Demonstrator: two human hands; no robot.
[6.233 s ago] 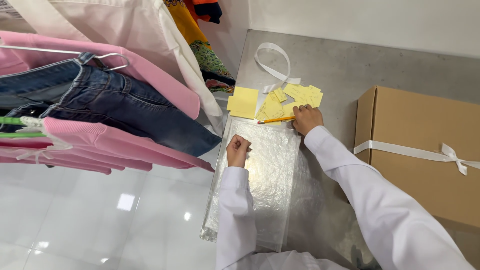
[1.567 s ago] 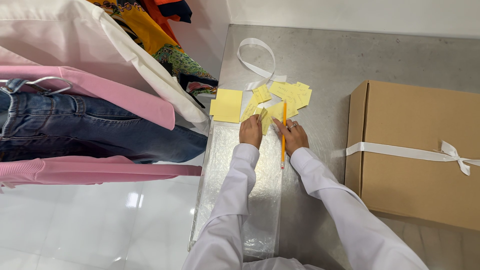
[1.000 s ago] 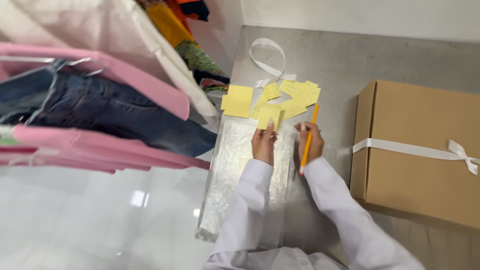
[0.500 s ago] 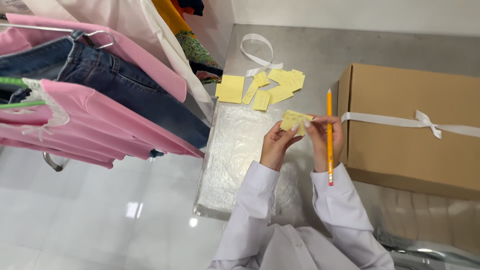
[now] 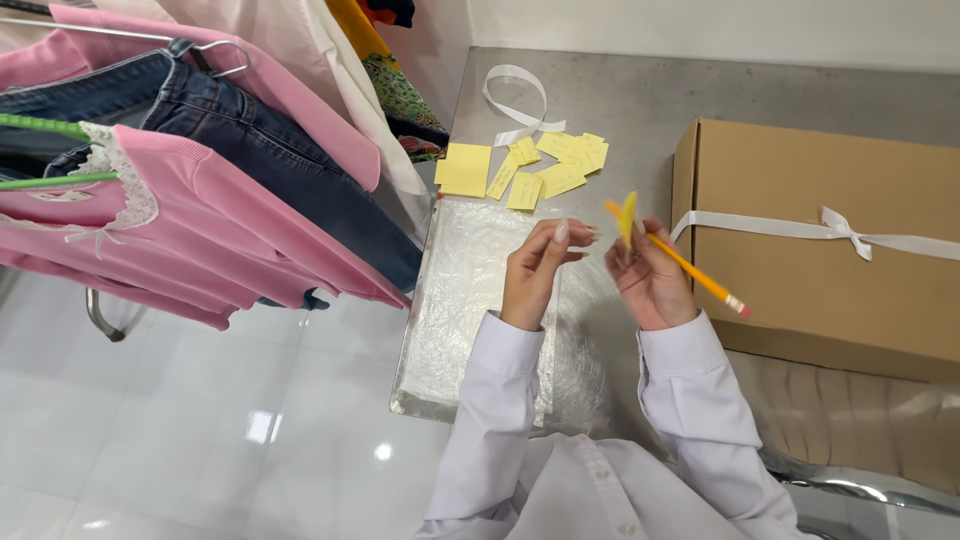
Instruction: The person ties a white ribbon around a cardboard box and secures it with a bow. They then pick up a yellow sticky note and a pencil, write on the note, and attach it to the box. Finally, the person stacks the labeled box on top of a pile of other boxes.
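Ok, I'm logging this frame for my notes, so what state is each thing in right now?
Left hand: raised above the table, fingers curled, holding nothing.
Right hand: raised, gripping a pencil and a small yellow slip.
Pencil: held tilted, off the table.
Yellow slip: pinched upright, edge-on.
Cardboard box: closed, tied with a white ribbon bow.
Yellow notes: lying loose, scattered flat.
Loose white ribbon: untied, looped on the table.
Clear plastic bag: lying flat.
Clothes: hanging on a rack.

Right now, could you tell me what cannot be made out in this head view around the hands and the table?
- Small yellow slip in the right hand: motion-blurred, seen edge-on.
- Pencil: middle hidden by the fingers.
- Yellow notes: markings too small.
- Cardboard box: cut off by the right edge.
- Left hand: fingertips blurred, so any contact with the slip is unclear.
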